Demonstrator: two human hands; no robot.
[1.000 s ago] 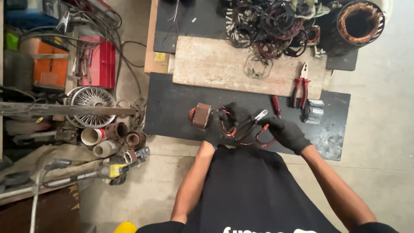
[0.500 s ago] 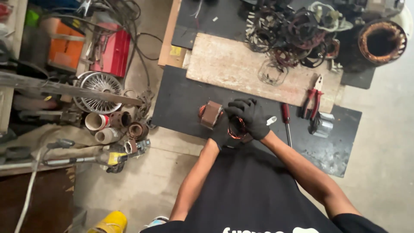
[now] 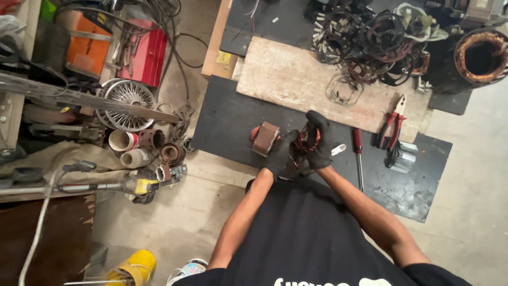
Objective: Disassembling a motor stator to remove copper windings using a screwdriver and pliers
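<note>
Black-gloved left hand [image 3: 280, 156] and right hand [image 3: 319, 142], both grips closed on a copper-wire coil [image 3: 307, 142] above the black rubber mat [image 3: 222, 124], at 3 o'clock of a small brown-taped transformer core [image 3: 265, 138]; risk of thin windings snagging or kinking under tight fingers; yellow can [image 3: 128, 267] at 7 o'clock, contents hidden.

A small yellow label [image 3: 223, 57] sits on the wooden board edge at the top of the dark surface [image 3: 222, 122]; an orange box [image 3: 87, 45] and a red case [image 3: 145, 53] stand left on the floor
</note>
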